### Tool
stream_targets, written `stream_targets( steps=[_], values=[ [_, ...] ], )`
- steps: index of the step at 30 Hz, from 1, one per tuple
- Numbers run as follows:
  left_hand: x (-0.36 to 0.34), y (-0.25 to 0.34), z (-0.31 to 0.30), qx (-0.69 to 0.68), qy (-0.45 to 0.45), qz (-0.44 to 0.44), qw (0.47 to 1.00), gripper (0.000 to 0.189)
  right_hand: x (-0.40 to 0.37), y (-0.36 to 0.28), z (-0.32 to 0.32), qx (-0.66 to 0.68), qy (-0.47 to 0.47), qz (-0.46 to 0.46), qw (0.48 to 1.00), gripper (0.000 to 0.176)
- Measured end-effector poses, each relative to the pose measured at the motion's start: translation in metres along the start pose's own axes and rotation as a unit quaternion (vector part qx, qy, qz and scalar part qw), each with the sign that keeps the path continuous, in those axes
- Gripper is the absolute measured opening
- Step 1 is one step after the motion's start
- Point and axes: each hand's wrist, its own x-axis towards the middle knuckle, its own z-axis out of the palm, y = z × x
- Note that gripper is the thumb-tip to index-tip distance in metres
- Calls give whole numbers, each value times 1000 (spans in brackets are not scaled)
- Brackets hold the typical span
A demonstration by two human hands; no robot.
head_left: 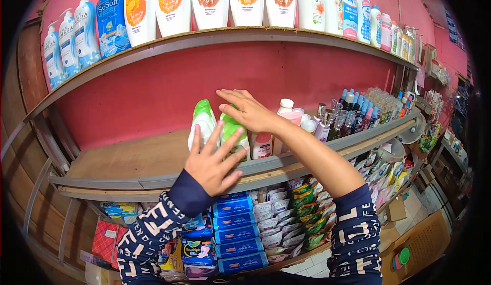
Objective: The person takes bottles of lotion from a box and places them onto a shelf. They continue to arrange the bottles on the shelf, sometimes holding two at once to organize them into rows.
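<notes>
Two white bottles with green tops stand on the middle shelf, the left bottle point(203, 115) leaning slightly beside the right bottle point(231, 125). My left hand point(212, 165) is open with its fingers spread in front of both bottles, hiding their lower parts. Over the top of the right bottle reaches my right hand point(249, 112), its fingers stretched out and its thumb near the green top. Whether either palm presses on the bottles cannot be told. Just right of them is a small pink-and-white bottle point(263, 146).
Tall lotion bottles point(210, 3) line the upper shelf point(204, 36). Jars and small spray bottles point(353, 112) crowd the middle shelf's right side. The shelf's metal front edge point(138, 183) runs below my hands. Blue packs point(239, 241) and sachets point(276, 223) are stacked underneath.
</notes>
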Motion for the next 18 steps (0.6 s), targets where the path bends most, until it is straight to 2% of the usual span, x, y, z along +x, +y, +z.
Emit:
stream_targets(
  steps=[3,6,9,13,16,18],
  values=[
    [5,8,4,24,-5,16,1000,49,3,5,-5,-1,29,-1,1000,51],
    [6,14,3,30,-1,7,1000,50,7,11,-16,-31,-7,-10,999,39],
    [8,13,3,40,-12,-23,999,51,18,5,-38,98,-180,131,970,31],
    [12,5,5,46,-16,-42,998,51,28,20,-28,63,-172,65,981,28],
    [16,0,11,47,-12,-35,998,48,37,27,-19,9,-122,34,992,27],
    [20,-1,11,51,-11,-34,998,46,42,27,-21,-3,-131,56,990,26]
  ],
)
